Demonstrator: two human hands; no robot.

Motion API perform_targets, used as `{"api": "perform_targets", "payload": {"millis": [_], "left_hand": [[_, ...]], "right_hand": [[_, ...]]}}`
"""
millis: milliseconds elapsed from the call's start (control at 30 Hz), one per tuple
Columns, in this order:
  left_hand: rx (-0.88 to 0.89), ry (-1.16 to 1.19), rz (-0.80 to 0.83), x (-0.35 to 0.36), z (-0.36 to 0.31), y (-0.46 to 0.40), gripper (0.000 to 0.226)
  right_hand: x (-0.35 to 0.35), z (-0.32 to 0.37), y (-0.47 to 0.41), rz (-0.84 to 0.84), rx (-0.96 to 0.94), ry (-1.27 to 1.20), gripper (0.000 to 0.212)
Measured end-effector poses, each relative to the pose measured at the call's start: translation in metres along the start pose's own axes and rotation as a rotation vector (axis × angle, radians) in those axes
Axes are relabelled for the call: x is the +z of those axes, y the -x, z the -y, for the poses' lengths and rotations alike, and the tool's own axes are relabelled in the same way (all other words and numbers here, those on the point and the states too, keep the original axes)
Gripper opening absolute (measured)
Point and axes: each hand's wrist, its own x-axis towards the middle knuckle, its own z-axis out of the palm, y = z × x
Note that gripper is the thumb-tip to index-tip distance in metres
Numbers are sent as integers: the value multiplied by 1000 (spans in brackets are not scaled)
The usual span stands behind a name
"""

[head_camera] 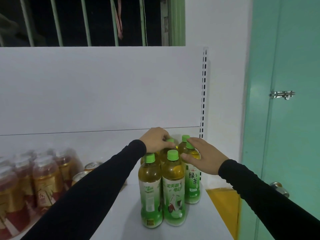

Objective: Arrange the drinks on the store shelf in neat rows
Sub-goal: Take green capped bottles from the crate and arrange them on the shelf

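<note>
Standing close together on the white shelf, near its right end, a group of green tea bottles is being handled w/ both hands. All bottles are upright, w/ green caps and green-white labels; abt six caps are being shown, and the exact count cannot be told because the hands are covering part of the back ones. The bottles are being kept in short rows going from front to back, each one touching or just beside its neighbour.

The left hand is being held over a bottle in the back row; its fingers are being curled down round the cap and neck, so this bottle is being gripped from above. The right hand is being laid on the right side of the group, at the shoulder of the right bottle. Its fingers are fairly straight and only resting on the bottle; a tight grip is not being shown.

At the left side of the shelf, well apart from the bottles, packs of red-gold cans are being seen, blurred. Behind the shelf a white back panel is standing, and to the right a green door.
</note>
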Motion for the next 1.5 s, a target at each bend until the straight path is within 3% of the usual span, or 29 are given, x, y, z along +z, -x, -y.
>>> {"api": "perform_targets", "payload": {"millis": [400,633,767,867,1133,1367,1500], "left_hand": [[-24,-50,95,-4,-5,-3,39],[46,-16,13,-8,-43,-16,44],[54,-89,100,11,-63,-25,55],[62,-207,180,20,-72,-29,51],[90,-164,71,20,-86,-17,41],[131,10,-101,2,-101,3,39],[139,208,-215,-4,-109,14,34]], "right_hand": [[4,-5,-2,-39,-25,-12,76],[3,-16,11,-227,-6,-43,67],[5,-26,25,-311,29,-76,63],[8,-33,37,-339,39,-95,58],[24,-49,62,-354,78,-116,52],[37,-45,80,-207,165,-307,92],[44,-45,90,-178,166,-524,56]]}}
